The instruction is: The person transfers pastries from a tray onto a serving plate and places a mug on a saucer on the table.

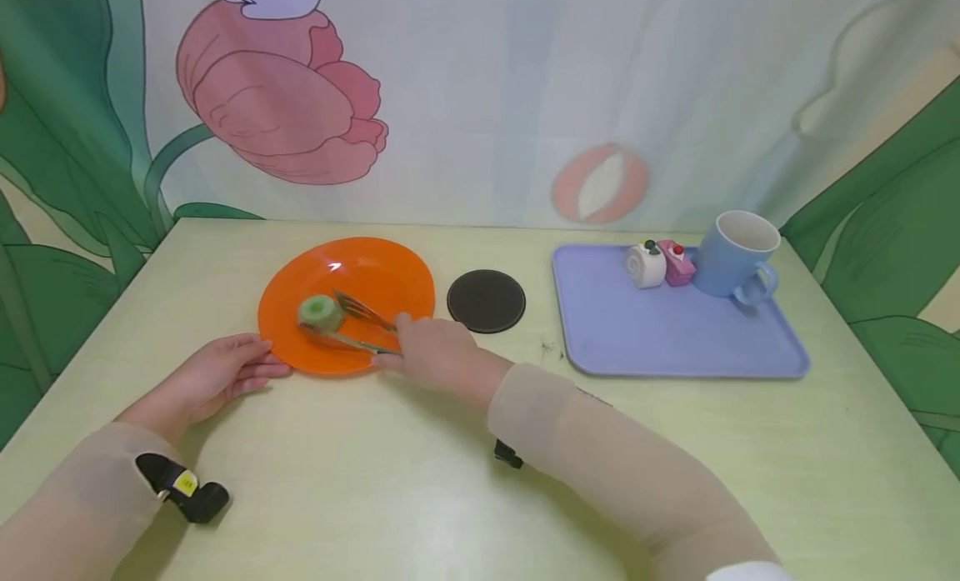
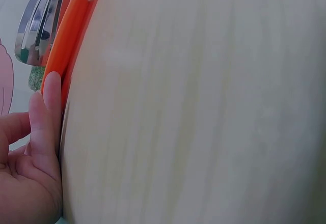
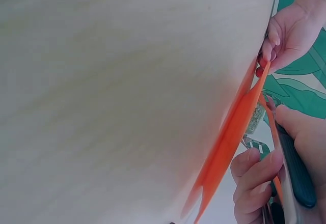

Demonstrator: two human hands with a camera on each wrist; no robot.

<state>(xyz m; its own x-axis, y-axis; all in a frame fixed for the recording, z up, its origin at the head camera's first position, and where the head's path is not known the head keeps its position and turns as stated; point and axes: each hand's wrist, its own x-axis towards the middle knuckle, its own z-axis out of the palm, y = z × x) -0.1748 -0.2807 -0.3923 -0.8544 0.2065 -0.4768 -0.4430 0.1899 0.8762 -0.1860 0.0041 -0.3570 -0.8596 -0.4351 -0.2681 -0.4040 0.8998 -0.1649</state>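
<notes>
On the table lies an orange plate [image 1: 352,268] with a green, round toy cake [image 1: 321,313] at its left side. My right hand [image 1: 438,352] grips a pair of metal tongs [image 1: 358,344] with slotted heads, whose ends stand on either side of the cake. A dark green grip strip [image 3: 295,165] runs along the tongs' handle in the right wrist view. My left hand [image 1: 225,373] pinches the plate's near left rim between thumb and fingers. Seen from the left wrist, the fingertips [image 2: 52,84] are against the rim.
A round black coaster [image 1: 486,301] lies right of the plate. Farther right, a lilac tray [image 1: 660,339] bears a white roll cake [image 1: 646,265], a pink cake [image 1: 677,264] and a blue mug [image 1: 727,256]. A patterned curtain [image 1: 465,106] hangs behind the table.
</notes>
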